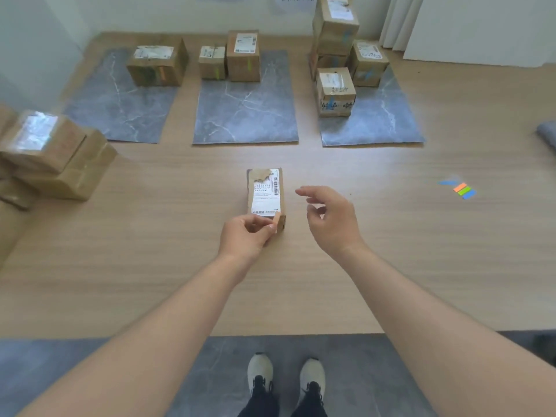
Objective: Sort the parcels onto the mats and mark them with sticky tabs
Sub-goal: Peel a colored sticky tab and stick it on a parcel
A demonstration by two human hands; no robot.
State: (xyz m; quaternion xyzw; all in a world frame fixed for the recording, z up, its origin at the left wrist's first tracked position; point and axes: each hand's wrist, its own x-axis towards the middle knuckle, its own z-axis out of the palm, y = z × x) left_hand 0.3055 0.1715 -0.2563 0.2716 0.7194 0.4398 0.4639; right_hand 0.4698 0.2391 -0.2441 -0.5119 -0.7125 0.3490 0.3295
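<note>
left hand [246, 236] pinches one tab [277, 218] on one parcel [266, 191]; three mats [246, 115] beyond

Three mats lie side by side at the back of the counter [391, 251]. The left mat [114, 109] carries one parcel [156, 66], the middle mat [246, 115] two, and the right mat [385, 124] several, some stacked. A pile of parcels [54, 155] sits at my left. The small parcel [266, 194] lies before me, with my left hand [245, 236] pinching a tab [278, 218] at its near end and my right hand [331, 218] beside it. The spare tabs [461, 189] lie well to the right.
</note>
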